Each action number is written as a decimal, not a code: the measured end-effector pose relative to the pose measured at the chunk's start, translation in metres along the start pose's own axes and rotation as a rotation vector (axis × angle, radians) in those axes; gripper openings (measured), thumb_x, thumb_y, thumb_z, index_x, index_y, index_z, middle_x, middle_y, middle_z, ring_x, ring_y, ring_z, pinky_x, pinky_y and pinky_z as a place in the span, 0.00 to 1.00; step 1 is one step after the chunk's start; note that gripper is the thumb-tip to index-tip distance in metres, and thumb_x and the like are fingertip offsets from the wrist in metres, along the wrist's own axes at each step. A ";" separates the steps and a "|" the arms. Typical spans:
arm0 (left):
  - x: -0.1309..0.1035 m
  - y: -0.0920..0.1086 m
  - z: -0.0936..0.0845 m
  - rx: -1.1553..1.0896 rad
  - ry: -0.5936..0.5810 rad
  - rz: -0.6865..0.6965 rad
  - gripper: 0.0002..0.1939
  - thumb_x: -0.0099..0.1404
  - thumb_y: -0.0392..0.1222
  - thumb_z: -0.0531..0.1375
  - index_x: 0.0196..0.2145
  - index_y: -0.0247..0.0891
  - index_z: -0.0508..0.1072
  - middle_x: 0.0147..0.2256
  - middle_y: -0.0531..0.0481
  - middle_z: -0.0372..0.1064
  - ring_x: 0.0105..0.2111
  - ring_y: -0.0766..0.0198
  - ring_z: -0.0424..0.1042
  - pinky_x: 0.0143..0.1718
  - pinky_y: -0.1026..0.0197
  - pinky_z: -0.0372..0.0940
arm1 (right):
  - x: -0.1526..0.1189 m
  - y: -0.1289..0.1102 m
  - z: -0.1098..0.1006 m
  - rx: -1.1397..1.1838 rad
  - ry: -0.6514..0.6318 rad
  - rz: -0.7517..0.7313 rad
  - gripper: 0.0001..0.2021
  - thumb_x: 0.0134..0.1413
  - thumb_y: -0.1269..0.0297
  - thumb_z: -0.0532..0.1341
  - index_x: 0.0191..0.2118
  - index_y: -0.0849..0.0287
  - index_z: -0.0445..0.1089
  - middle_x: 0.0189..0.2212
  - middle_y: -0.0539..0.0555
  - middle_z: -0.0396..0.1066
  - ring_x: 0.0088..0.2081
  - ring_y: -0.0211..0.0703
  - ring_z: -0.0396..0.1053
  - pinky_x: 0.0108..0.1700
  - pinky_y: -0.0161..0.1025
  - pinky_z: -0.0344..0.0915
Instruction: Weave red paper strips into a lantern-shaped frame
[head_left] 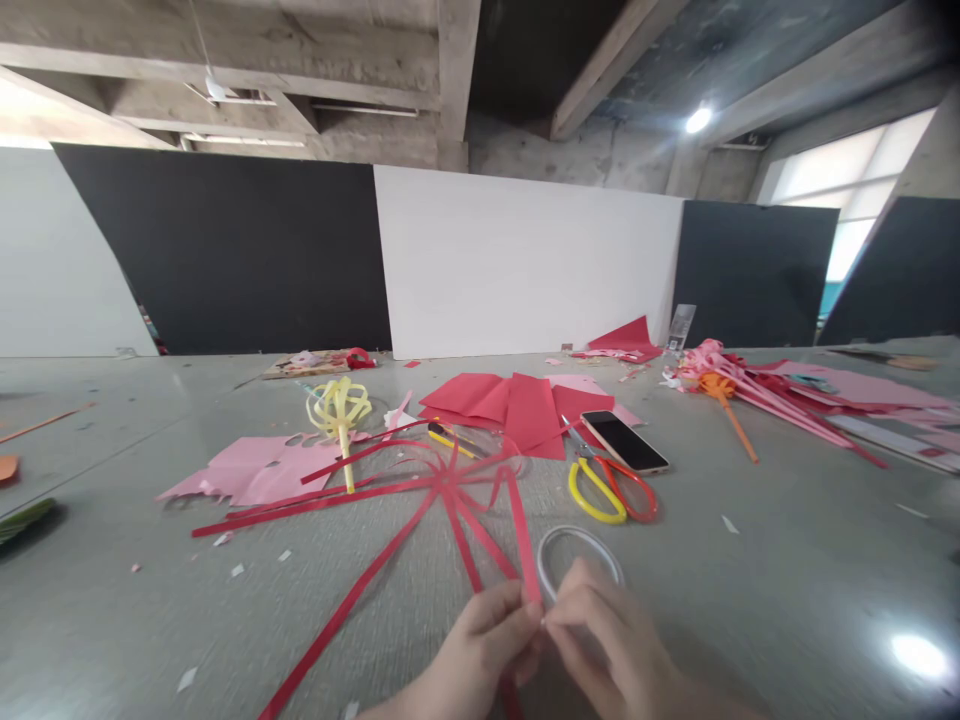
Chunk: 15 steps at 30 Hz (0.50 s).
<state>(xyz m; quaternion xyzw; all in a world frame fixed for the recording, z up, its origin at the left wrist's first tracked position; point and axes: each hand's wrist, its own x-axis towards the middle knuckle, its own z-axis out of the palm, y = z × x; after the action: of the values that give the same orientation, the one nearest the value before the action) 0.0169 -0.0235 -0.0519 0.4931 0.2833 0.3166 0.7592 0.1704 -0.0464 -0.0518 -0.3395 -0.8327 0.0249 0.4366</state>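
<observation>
Red paper strips [375, 570] spread out from a joined centre on the grey table, like spokes. My left hand [484, 635] pinches the end of one of these strips at the table's near side. Close beside it, my right hand [611, 635] has its thumb and fingers pinched together at the same strip end. Anything tiny between those right fingertips is too small to make out. A whitish ring [551, 540], which looks like a roll of tape, lies just behind my right hand and is partly hidden by it.
Scissors [596, 492] with yellow and orange handles and a phone [626, 440] lie ahead. Behind are red paper [532, 415], a yellow-handled cutter [454, 440], pink paper [262, 470] and a yellow paper-strip piece [341, 415]. Pink strips [780, 405] lie right. Panels [525, 265] stand behind.
</observation>
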 end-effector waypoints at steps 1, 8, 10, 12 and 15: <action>0.001 -0.001 0.001 -0.055 0.006 -0.008 0.15 0.53 0.49 0.59 0.23 0.33 0.62 0.20 0.55 0.53 0.19 0.74 0.50 0.21 0.67 0.43 | 0.000 0.000 0.000 0.014 -0.003 0.009 0.07 0.50 0.77 0.50 0.32 0.57 0.58 0.24 0.50 0.61 0.27 0.37 0.62 0.29 0.34 0.61; 0.001 0.006 0.001 -0.134 0.204 0.054 0.13 0.52 0.45 0.59 0.21 0.33 0.62 0.19 0.57 0.55 0.16 0.76 0.51 0.20 0.69 0.47 | 0.003 0.000 -0.013 0.076 0.017 0.080 0.07 0.53 0.75 0.46 0.31 0.57 0.56 0.26 0.51 0.60 0.28 0.38 0.62 0.31 0.35 0.63; 0.000 0.007 0.001 0.062 0.194 0.038 0.14 0.51 0.47 0.59 0.20 0.32 0.63 0.17 0.56 0.57 0.15 0.75 0.54 0.18 0.68 0.48 | 0.005 0.003 -0.015 0.066 0.002 0.169 0.07 0.54 0.74 0.45 0.33 0.57 0.56 0.27 0.51 0.61 0.29 0.38 0.63 0.32 0.35 0.63; -0.002 0.005 0.003 0.229 0.164 -0.033 0.15 0.50 0.47 0.59 0.18 0.32 0.65 0.14 0.55 0.58 0.13 0.73 0.57 0.17 0.68 0.48 | 0.005 0.008 -0.014 0.067 -0.009 0.258 0.05 0.54 0.72 0.46 0.35 0.57 0.56 0.28 0.52 0.63 0.30 0.39 0.64 0.33 0.35 0.63; -0.006 0.001 0.006 0.347 0.140 -0.125 0.13 0.48 0.44 0.60 0.17 0.31 0.68 0.14 0.55 0.59 0.15 0.72 0.58 0.18 0.69 0.49 | 0.004 0.016 -0.007 0.114 -0.059 0.385 0.07 0.52 0.69 0.50 0.39 0.57 0.54 0.31 0.52 0.65 0.32 0.39 0.66 0.34 0.36 0.64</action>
<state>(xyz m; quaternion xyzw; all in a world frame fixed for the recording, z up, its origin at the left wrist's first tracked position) 0.0178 -0.0313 -0.0481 0.5748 0.4158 0.2490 0.6594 0.1830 -0.0332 -0.0497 -0.4663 -0.7621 0.1651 0.4178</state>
